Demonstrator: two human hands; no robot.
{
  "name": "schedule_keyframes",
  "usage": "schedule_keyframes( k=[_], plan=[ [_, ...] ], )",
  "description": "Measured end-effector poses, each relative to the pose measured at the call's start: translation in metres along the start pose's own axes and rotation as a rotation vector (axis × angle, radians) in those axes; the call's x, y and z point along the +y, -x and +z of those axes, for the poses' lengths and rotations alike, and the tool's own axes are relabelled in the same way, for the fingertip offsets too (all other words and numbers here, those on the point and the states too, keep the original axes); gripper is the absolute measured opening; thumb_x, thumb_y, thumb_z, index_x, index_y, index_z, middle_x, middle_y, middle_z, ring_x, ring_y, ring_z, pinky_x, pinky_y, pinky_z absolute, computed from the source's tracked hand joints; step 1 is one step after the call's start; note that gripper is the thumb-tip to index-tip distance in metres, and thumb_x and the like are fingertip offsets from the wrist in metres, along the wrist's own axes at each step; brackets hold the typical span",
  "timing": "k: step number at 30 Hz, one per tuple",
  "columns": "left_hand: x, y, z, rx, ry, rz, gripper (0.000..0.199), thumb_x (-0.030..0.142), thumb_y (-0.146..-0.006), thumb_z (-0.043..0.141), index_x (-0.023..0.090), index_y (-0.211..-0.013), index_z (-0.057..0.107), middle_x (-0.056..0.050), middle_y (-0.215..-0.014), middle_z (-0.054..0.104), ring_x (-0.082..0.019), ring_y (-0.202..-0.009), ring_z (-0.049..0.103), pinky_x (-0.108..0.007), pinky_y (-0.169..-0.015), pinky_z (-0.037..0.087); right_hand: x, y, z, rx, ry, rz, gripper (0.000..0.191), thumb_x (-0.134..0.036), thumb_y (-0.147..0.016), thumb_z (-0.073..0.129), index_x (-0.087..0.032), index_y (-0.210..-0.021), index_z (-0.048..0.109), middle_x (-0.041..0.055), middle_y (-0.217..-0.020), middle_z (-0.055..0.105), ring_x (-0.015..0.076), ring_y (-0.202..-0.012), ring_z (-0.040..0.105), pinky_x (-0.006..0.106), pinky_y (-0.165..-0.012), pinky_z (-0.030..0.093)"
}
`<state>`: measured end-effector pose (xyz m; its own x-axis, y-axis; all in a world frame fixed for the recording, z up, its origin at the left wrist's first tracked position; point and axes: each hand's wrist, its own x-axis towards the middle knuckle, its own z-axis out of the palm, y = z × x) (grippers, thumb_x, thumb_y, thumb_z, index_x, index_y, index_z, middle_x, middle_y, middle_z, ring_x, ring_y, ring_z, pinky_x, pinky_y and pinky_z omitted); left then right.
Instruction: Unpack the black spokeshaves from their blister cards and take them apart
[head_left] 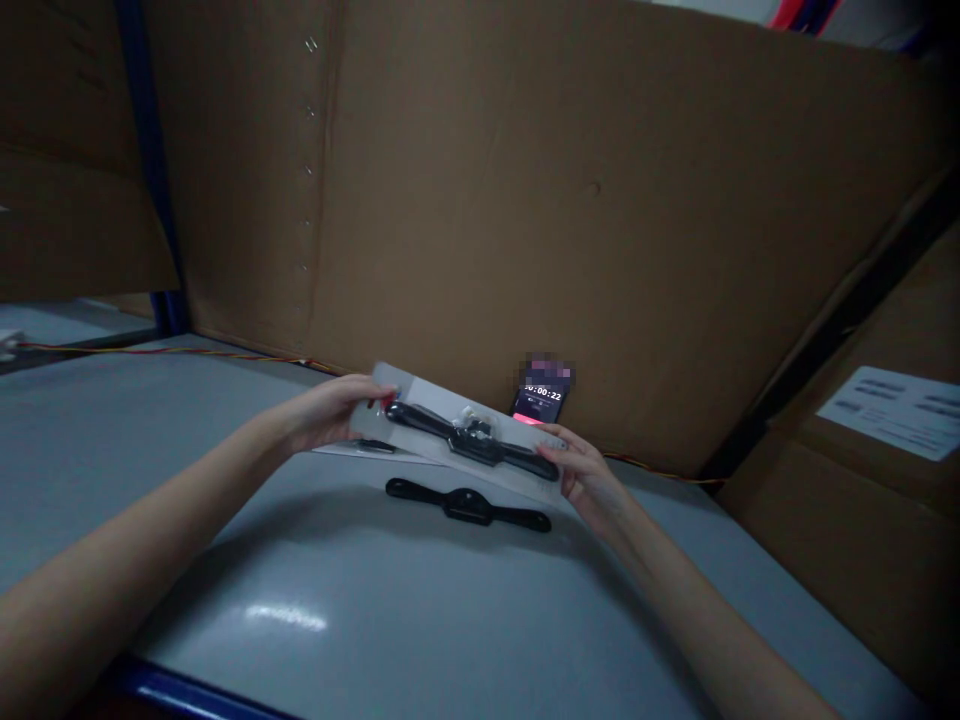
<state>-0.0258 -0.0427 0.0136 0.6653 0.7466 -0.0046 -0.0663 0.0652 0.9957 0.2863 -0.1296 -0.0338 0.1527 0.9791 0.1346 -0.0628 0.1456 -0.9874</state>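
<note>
Clear pack (461,432): held up between the 2 hands, apparently lifted off the grey table (375,620), at mid-view and ahead of the person.
Tool inside the pack (480,450): black, 2 long handles running out from 1 wider centre; small shiny parts show at that centre, too blurred for me to make out.
Pack's long axis: crosswise to the person, stretched from hand to hand and sloping down toward the right, so the left end sits higher.
Left hand (337,410): pinching the pack's left end, thumb on the near face, the fingers mostly hidden behind.
Right hand (581,465): pinching the pack's right end, a little lower, with its digits closed over the corner by the handle tip.
Loose black tool (468,506): flat on the table on the person's side of the pack, touched by neither hand, much like the packed tool in outline.
How the 2 tools line up: nearly parallel, the loose tool sloping more gently; its right tip lies nearer the right hand than its left tip does to the left.
Behind the pack: a partly covered dark item (373,446) near the left hand; I can't tell what it is.
Phone (541,400): propped by the cardboard wall (487,200), its timer ending in 00:22, just beyond the right hand.
</note>
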Motion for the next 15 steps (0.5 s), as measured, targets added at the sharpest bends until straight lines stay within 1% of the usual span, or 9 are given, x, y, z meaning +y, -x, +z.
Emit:
schedule_keyframes(
  k=[1, 3, 6, 8, 9, 10, 11, 12, 15],
  plan=[
    [-0.003, -0.002, 0.003, 0.041, 0.015, -0.015, 0.023, 0.032, -0.074, 0.066, 0.015, -0.090, 0.064, -0.007, -0.094, 0.067, -0.017, -0.079, 0.065, -0.030, -0.074, 0.054, -0.001, 0.000, 0.000, 0.008, 0.076, -0.013, 0.038, -0.030, -0.061, 0.071, -0.022, -0.097, 0.063, 0.0041, -0.093, 0.069, 0.0215, -0.085, 0.063, 0.030, -0.069, 0.050],
    [-0.009, -0.007, 0.009, 0.100, 0.020, -0.019, 0.020, 0.030, -0.072, 0.069, 0.015, -0.085, 0.064, -0.005, -0.087, 0.068, -0.014, -0.071, 0.064, -0.028, -0.069, 0.054, -0.003, 0.000, 0.001, 0.037, 0.304, -0.101, 0.035, -0.036, -0.066, 0.067, -0.023, -0.098, 0.063, 0.0048, -0.096, 0.068, 0.0234, -0.089, 0.062, 0.033, -0.072, 0.049],
    [-0.017, -0.013, 0.019, 0.156, -0.001, 0.016, 0.024, 0.032, -0.070, 0.071, 0.013, -0.084, 0.064, -0.005, -0.082, 0.067, -0.013, -0.066, 0.062, -0.026, -0.063, 0.053, -0.005, 0.005, 0.007, 0.062, 0.723, -0.366, 0.035, -0.045, -0.070, 0.063, -0.025, -0.099, 0.064, 0.0054, -0.102, 0.065, 0.0260, -0.097, 0.059, 0.039, -0.082, 0.046],
    [-0.022, -0.015, 0.028, 0.158, -0.016, 0.031, 0.027, 0.031, -0.068, 0.073, 0.012, -0.084, 0.064, -0.007, -0.083, 0.068, -0.013, -0.066, 0.062, -0.025, -0.062, 0.051, -0.003, 0.011, 0.015, 0.021, 0.968, -0.529, 0.050, -0.051, -0.066, 0.066, -0.028, -0.110, 0.060, 0.0063, -0.112, 0.062, 0.0292, -0.106, 0.054, 0.045, -0.090, 0.041],
    [-0.023, -0.015, 0.032, 0.157, -0.017, 0.035, 0.027, 0.030, -0.068, 0.073, 0.011, -0.084, 0.064, -0.007, -0.083, 0.068, -0.014, -0.066, 0.063, -0.025, -0.062, 0.051, -0.002, 0.015, 0.021, -0.011, 1.066, -0.584, 0.066, -0.052, -0.061, 0.070, -0.029, -0.120, 0.053, 0.0069, -0.119, 0.059, 0.0313, -0.111, 0.051, 0.048, -0.093, 0.038],
    [-0.024, -0.015, 0.037, 0.161, -0.013, 0.039, 0.027, 0.029, -0.067, 0.074, 0.011, -0.084, 0.064, -0.007, -0.083, 0.068, -0.014, -0.066, 0.063, -0.024, -0.062, 0.050, 0.000, 0.019, 0.026, -0.044, 1.136, -0.617, 0.082, -0.053, -0.057, 0.072, -0.030, -0.131, 0.043, 0.0081, -0.125, 0.054, 0.0327, -0.116, 0.047, 0.050, -0.095, 0.036],
    [-0.025, -0.015, 0.041, 0.170, -0.007, 0.043, 0.027, 0.028, -0.066, 0.074, 0.010, -0.084, 0.064, -0.007, -0.081, 0.068, -0.013, -0.066, 0.063, -0.024, -0.062, 0.050, 0.002, 0.023, 0.031, -0.053, 1.189, -0.631, 0.092, -0.052, -0.057, 0.073, -0.029, -0.137, 0.034, 0.0094, -0.128, 0.052, 0.0333, -0.118, 0.046, 0.051, -0.095, 0.036],
    [-0.024, -0.015, 0.044, 0.185, 0.000, 0.047, 0.027, 0.026, -0.065, 0.075, 0.010, -0.083, 0.064, -0.007, -0.079, 0.068, -0.013, -0.065, 0.063, -0.023, -0.060, 0.049, 0.004, 0.025, 0.036, -0.042, 1.225, -0.638, 0.096, -0.048, -0.058, 0.073, -0.027, -0.139, 0.028, 0.0108, -0.128, 0.051, 0.0332, -0.118, 0.046, 0.051, -0.095, 0.037],
    [-0.020, -0.013, 0.046, 0.232, -0.004, 0.060, 0.025, 0.024, -0.061, 0.078, 0.010, -0.075, 0.063, -0.003, -0.067, 0.066, -0.013, -0.058, 0.061, -0.022, -0.053, 0.047, 0.007, 0.028, 0.043, -0.028, 1.272, -0.671, 0.088, -0.038, -0.063, 0.070, -0.022, -0.139, 0.027, 0.0124, -0.127, 0.051, 0.0304, -0.116, 0.048, 0.046, -0.093, 0.040]
  ],
)
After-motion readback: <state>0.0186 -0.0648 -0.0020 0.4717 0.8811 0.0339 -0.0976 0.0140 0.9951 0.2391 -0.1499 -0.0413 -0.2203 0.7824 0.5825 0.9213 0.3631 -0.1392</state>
